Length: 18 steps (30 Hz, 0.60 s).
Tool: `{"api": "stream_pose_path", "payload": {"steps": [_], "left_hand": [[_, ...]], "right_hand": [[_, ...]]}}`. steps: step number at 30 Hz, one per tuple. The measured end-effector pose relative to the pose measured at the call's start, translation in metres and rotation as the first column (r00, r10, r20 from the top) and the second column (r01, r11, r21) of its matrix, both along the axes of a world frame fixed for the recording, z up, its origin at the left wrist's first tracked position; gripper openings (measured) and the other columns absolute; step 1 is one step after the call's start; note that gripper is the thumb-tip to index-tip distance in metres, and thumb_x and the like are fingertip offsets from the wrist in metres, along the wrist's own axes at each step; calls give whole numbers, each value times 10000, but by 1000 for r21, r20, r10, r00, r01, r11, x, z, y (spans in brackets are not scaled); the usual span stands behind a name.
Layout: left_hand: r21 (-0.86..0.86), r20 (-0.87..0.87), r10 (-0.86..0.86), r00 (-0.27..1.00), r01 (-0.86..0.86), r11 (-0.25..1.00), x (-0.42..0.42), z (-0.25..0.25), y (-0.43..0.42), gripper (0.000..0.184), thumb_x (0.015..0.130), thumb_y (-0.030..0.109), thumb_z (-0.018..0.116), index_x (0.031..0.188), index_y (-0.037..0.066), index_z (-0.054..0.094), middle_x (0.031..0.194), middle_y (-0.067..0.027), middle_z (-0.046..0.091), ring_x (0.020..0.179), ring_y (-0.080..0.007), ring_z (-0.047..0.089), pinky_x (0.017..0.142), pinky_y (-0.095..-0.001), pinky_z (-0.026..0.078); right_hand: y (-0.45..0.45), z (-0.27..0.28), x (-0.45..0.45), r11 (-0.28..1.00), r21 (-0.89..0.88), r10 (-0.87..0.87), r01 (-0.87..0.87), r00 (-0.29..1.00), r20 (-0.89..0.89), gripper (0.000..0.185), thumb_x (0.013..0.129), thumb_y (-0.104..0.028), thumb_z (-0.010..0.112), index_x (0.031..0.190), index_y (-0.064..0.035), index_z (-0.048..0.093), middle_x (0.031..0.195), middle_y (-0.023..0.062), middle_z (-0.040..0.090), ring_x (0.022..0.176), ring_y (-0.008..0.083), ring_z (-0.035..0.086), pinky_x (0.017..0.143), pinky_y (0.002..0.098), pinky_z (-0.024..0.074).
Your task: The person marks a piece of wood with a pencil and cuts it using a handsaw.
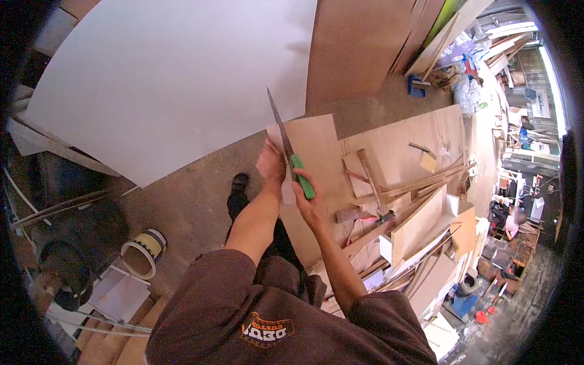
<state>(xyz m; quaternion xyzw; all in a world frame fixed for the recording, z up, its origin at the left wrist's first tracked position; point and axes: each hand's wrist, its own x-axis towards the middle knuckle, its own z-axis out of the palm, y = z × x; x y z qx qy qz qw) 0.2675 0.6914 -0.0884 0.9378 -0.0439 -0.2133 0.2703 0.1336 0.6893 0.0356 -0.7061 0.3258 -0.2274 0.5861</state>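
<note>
A hand saw [281,125] with a green handle points away from me, its narrow blade over the left edge of a light wooden board [316,137]. My right hand [307,193] is closed around the saw's green handle. Left of the blade, my left hand [272,163] is closed at the board's edge and appears to grip it; its fingertips are partly hidden. The board lies on top of a larger plywood sheet [401,137]. On that sheet are a hammer [370,173] and several wooden offcuts.
A big white panel [170,85] stands ahead on the left, beside brown panels [359,55]. An open bucket [143,255] lies on the floor at left. Long wood strips and scraps [420,231] pile up at right. Farther right, a person [514,222] is near a cluttered bench.
</note>
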Motion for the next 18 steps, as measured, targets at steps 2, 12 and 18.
{"api": "stream_pose_path", "payload": {"steps": [2,12,18], "left_hand": [[-26,-9,0,1000,0,1000,-5,-6,-1,576,1014,437,216,904,71,647,700,-233,642,685,-450,634,634,-542,503],[-27,34,0,999,1,1000,-5,-6,-2,541,1010,442,224,954,89,631,709,-196,653,686,-415,645,609,-528,504],[-49,15,-15,1000,15,999,0,-12,1,499,1015,415,244,986,95,626,732,-191,658,702,-402,648,607,-509,508]], "right_hand": [[-1,8,-23,993,111,-24,28,999,-32,255,934,-109,585,1189,-96,571,804,-50,501,632,18,398,541,177,326],[-23,175,-8,964,260,128,-50,947,-293,276,942,-189,598,1201,-104,553,621,-71,423,467,22,370,409,200,280],[-66,169,52,901,434,188,0,902,-389,255,950,-208,580,1178,-97,554,521,-46,419,363,51,348,330,240,242]]}}
